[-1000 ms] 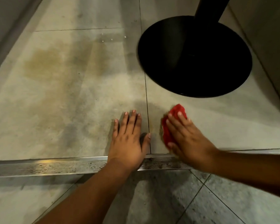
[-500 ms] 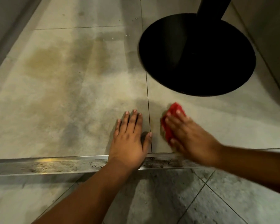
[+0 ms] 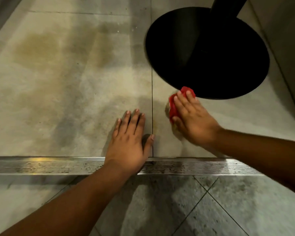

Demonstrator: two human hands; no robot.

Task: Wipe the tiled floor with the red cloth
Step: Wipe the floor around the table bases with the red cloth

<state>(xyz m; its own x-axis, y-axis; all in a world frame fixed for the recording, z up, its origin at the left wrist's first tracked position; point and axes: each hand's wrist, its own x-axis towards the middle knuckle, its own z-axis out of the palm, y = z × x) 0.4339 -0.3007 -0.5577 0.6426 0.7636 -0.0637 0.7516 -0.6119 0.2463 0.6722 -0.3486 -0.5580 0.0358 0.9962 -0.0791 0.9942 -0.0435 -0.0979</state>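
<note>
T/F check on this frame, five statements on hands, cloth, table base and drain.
1. The right hand presses the red cloth on the tiled floor. True.
2. The left hand holds a sponge. False: it lies flat on the floor, holding nothing.
3. The cloth lies near the rim of the black table base. True.
4. The cloth lies on the metal drain grate. False: it is on the tile beyond the grate.
5. Both hands are on the same tile. False: a grout line runs between them.

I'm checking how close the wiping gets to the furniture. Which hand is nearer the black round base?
Right. The right hand presses the red cloth at the black round base edge; the left hand lies flat on the floor, farther off.
</note>
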